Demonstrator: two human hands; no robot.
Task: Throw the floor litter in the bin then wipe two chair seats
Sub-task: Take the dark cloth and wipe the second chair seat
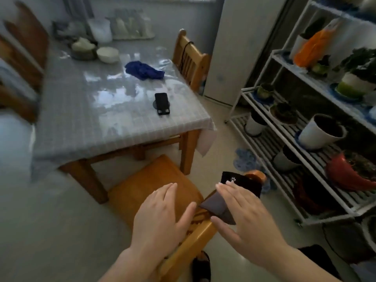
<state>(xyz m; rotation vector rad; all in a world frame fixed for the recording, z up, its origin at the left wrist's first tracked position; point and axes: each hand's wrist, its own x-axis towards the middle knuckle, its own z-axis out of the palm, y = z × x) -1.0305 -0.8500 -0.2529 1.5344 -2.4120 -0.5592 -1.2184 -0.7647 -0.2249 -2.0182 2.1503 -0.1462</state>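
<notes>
Head view shows left hand (162, 216) and right hand (242, 216) both spread flat and empty above the orange wooden chair (154, 186), with the crumpled blue cloth (144, 70) well apart on the grey checked table (97, 110); risk: seat goes unwiped unless cloth is fetched.

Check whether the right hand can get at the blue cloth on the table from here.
Probably not without stepping closer. The right hand hovers open near the chair, while the blue cloth lies far across the table; nothing blocks the way.
</notes>
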